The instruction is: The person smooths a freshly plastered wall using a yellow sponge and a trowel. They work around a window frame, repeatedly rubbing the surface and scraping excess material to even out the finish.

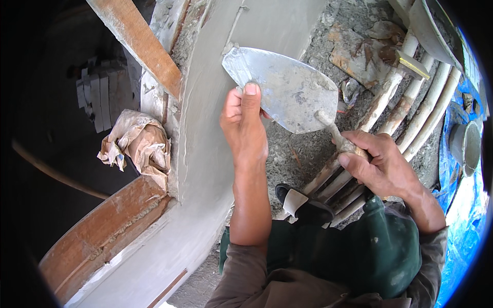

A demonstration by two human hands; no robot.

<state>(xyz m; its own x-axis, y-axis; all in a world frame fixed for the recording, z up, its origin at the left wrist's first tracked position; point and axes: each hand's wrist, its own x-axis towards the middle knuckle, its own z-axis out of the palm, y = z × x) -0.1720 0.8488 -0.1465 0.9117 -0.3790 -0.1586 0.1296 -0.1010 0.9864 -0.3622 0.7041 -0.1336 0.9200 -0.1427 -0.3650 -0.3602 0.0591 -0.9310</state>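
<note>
A pointed metal trowel [300, 92] lies across both my hands, its blade smeared with grey mortar. My right hand [385, 163] wraps round its mortar-caked handle. Near the tip, my left hand [245, 126] pinches the blade's edge, thumb on top and fingers curled beneath. The blade's point overlaps a smooth, grey plastered surface [205, 149] in the picture; whether it touches cannot be told. Beside the point, a small lump of mortar [228, 47] sits on a thin line running up the plaster.
Left of the plaster are wooden frame pieces [110, 226] and a crumpled brown paper bag [141, 141]. Several pale poles [423, 110] lie on rough ground at right. Beyond them are a blue tarp [454, 226], a grey bucket [470, 149] and a yellow-edged block [412, 65].
</note>
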